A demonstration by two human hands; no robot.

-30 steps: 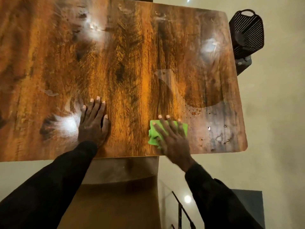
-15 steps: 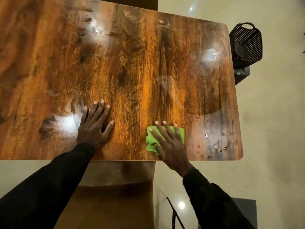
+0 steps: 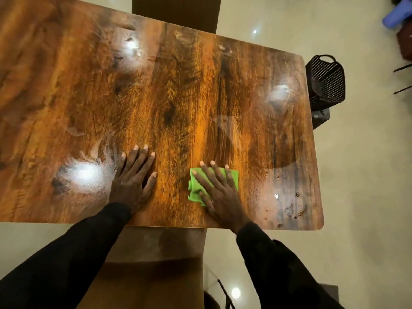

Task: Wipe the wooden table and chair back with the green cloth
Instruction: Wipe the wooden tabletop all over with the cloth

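The wooden table (image 3: 178, 97) fills most of the head view, glossy with light glare. A folded green cloth (image 3: 233, 175) lies near the table's front edge, right of centre. My right hand (image 3: 219, 192) presses flat on the cloth with straight, spread fingers and covers much of it. To its left, my left hand (image 3: 133, 181) rests flat on the bare wood. Droplets and smears (image 3: 289, 206) mark the table's front right corner. A wooden chair back (image 3: 153, 275) stands below the front edge, between my black sleeves.
A second chair back (image 3: 176, 7) shows beyond the table's far edge. A black mesh basket (image 3: 325, 81) stands on the pale floor off the table's right edge, with a blue object (image 3: 396, 16) at the far upper right.
My right hand has slid the cloth a little to the left along the front edge. The left hand stays planted. The view has shifted so the table sits lower and more of its far edge shows.
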